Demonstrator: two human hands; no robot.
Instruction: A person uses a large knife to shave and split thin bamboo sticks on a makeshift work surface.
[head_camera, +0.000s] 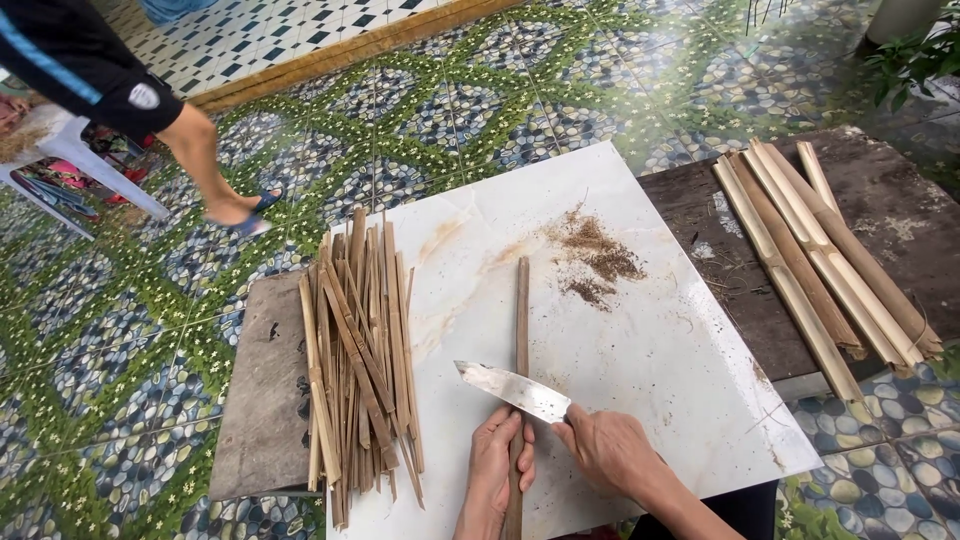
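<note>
Left hand grips bamboo strip; right hand apparently grasps cleaver. Split slivers piled; wider slats remain unsplit.

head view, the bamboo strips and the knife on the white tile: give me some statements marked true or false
1. The left hand grips a single long brown bamboo stick lying on the white square tile slab. True.
2. The right hand holds a pair of scissors. False: it holds a broad steel knife blade, laid across the stick.
3. The pile of thin split bamboo strips lies to the right of the stick. False: it lies to its left.
4. Wide halved bamboo pieces rest on the dark wooden board at right. True.
5. Brown shavings lie on the tile. True.
</note>
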